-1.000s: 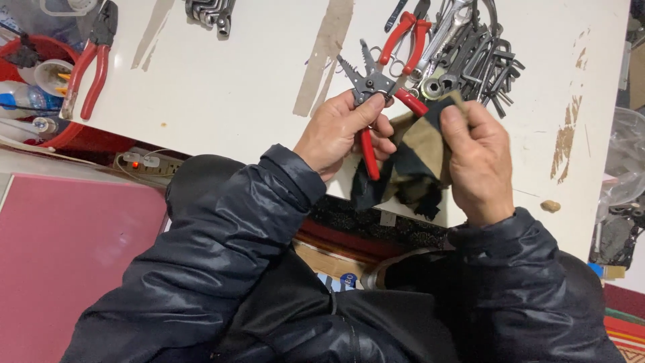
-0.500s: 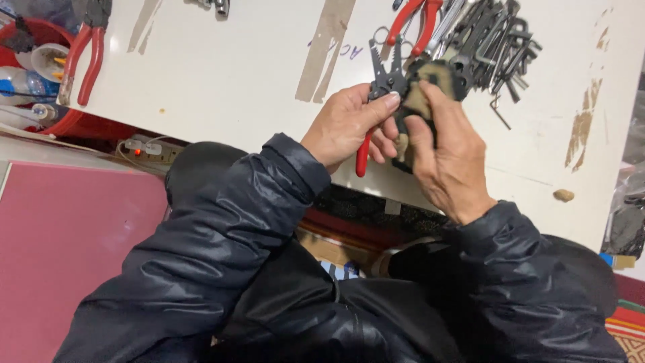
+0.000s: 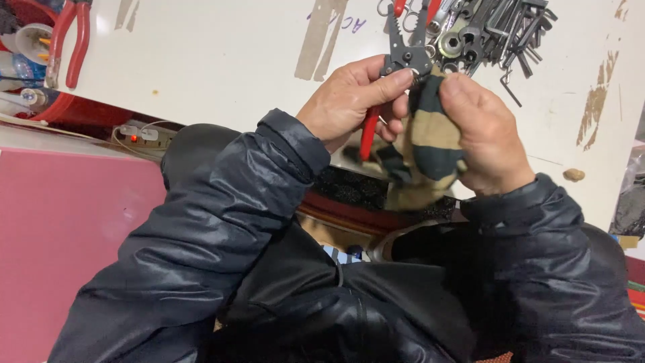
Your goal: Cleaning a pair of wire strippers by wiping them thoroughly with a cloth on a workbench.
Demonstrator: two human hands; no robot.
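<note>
Meanwhile, the left hand [image 3: 349, 97] grips red-handled pliers [image 3: 396, 64] while the right hand [image 3: 480, 134] presses a striped cloth [image 3: 426, 144] against their joint, wiping seemingly midway, with other tools [image 3: 497, 27] heaped just beyond.

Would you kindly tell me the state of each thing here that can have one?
Left hand: shut on the pliers' handles.
Pliers: held up, head touching the cloth.
Right hand: shut on the cloth, pressing it to the pliers.
Cloth: bunched, hanging below the hand.
Power strip: red light on.
Second pliers: lying on the table.
</note>
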